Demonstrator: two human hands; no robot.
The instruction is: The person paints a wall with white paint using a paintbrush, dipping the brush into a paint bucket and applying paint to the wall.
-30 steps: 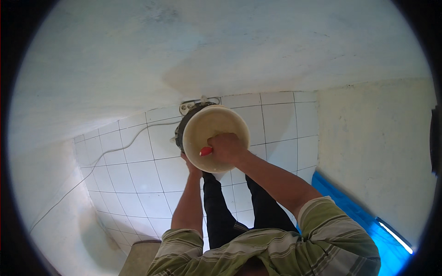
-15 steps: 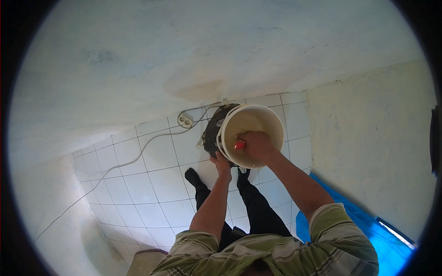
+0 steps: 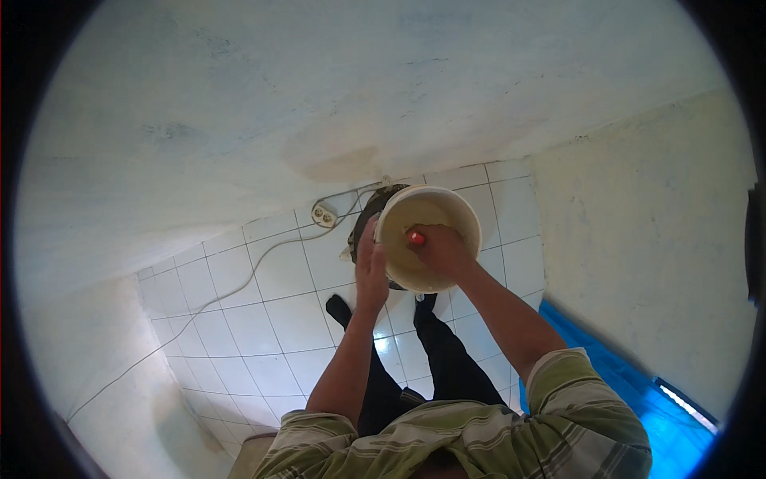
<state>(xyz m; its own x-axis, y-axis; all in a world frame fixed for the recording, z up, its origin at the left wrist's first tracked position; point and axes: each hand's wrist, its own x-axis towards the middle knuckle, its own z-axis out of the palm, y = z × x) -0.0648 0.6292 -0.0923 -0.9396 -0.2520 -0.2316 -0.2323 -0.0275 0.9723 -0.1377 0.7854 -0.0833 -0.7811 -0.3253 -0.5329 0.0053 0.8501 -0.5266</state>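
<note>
A white bucket [image 3: 472, 214] with pale cream stuff inside stands tilted toward me, near the foot of the wall. My right hand [image 3: 440, 249] reaches into it, closed around a tool with a red handle [image 3: 416, 238]; the tool's other end is hidden by the hand and the bucket. Against the bucket's left side is my left hand [image 3: 370, 267], its fingers stretched out along the wall of the bucket near the rim. A dark, speckled round thing [image 3: 361, 239] shows under and behind the bucket, mostly covered.
A white socket strip [image 3: 324, 215] lies on the tiled floor [image 3: 279, 271], its cable [image 3: 215, 299] running off to the left. Pale walls [image 3: 622, 184] stand ahead and at both sides. Blue sheeting [image 3: 606, 359] lies at the lower right. My feet are just below the bucket.
My left hand has moved up from the dark round thing to the bucket's left side. The bucket has shifted slightly left, and the red handle has turned in my right hand.
</note>
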